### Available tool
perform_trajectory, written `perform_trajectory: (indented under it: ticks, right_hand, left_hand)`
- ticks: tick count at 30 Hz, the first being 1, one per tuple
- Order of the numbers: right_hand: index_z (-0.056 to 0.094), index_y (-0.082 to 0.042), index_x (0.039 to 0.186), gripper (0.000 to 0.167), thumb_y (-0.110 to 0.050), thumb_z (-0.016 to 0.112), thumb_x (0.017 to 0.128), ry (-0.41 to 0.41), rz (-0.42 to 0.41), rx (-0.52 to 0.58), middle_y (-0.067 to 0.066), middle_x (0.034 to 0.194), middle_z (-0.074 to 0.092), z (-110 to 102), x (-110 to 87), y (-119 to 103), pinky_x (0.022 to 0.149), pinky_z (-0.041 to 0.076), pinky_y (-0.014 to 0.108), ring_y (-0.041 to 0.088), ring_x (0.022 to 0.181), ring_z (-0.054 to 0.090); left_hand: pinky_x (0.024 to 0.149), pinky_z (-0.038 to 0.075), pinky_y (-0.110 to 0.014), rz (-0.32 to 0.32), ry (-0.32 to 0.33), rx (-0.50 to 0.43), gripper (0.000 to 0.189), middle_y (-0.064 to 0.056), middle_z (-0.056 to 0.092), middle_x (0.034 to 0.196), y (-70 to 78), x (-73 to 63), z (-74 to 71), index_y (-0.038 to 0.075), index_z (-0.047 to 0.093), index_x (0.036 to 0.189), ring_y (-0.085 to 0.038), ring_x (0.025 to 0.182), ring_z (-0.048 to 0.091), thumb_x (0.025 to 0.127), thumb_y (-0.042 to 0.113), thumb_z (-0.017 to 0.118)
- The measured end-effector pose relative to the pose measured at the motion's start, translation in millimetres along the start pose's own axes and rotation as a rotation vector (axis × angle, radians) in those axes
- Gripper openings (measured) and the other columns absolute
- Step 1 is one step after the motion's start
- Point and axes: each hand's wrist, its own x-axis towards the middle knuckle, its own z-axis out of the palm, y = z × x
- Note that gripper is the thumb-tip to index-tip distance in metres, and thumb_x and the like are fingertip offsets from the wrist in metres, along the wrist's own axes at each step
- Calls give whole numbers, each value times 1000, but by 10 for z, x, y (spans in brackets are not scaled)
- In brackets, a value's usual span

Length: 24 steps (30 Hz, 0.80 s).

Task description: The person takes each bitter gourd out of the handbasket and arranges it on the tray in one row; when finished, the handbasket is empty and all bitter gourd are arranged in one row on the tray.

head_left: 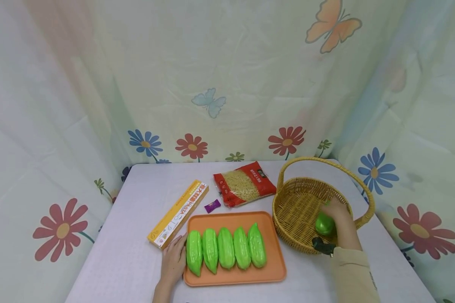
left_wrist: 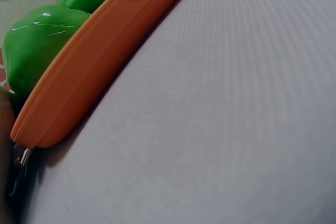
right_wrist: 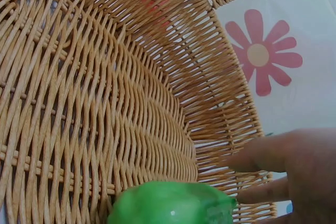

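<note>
Several bright green bitter melons (head_left: 226,248) lie side by side on an orange tray (head_left: 274,252), glossy and pointed at the ends. My left hand (head_left: 173,259) rests on the table against the tray's left edge; only a dark sliver of it shows in the left wrist view. On the right, my right hand (head_left: 335,210) reaches into a wicker basket (head_left: 297,210). A glossy green vegetable (right_wrist: 173,203), its kind partly hidden, lies inside near the basket's right side. Extended fingers (right_wrist: 262,153) of that hand are at the vegetable's tip, not wrapped around it.
A yellow and white pasta box (head_left: 179,213) lies slanted behind the left hand. Beyond the tray are a small purple wrapped sweet (head_left: 212,205) and a red bag of pasta (head_left: 244,184). The basket's tall arched handle (head_left: 335,165) rises above its rim. Floral curtains surround the table.
</note>
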Motion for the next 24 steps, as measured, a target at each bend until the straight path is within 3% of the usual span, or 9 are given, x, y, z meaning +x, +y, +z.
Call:
perform_trajectory:
  ticks: [3,6,9,15,24]
  right_hand:
    - [14,24,130,75,-32,43,90,-6,-11,11,46,122,26,28,18,-7,87,38,59,59,111,32]
    - [9,22,133,77,-30,45,89,-19,-12,40,47,127,21,64,41,-20,91,35,60,59,114,28]
    - [-2,18,136,80,-27,46,90,-44,-1,105,48,129,14,116,76,-33,89,39,59,59,114,28]
    - [-3,14,138,80,-22,49,89,-51,-18,224,46,119,24,198,187,-105,67,53,47,54,102,43]
    - [-3,10,140,79,-24,49,90,-84,-77,273,43,122,23,292,300,-233,67,53,46,51,101,44]
  left_hand:
    - [99,26,-48,-1,7,-1,39,-7,53,129,2,2,2,10,51,131,-27,122,43,92,9,48]
    - [99,25,-48,-2,5,-5,39,-7,53,129,0,0,1,10,51,131,-27,122,43,92,9,48]
    - [100,24,-49,-10,-3,-15,40,-7,52,130,-3,-4,0,11,50,131,-27,123,42,92,9,48]
    - [100,23,-49,-7,-4,-13,40,-7,52,130,-8,-4,4,11,50,132,-27,123,42,92,9,47]
    - [98,26,-48,15,18,-3,40,-8,53,129,5,-3,4,10,51,131,-28,121,44,91,8,48]
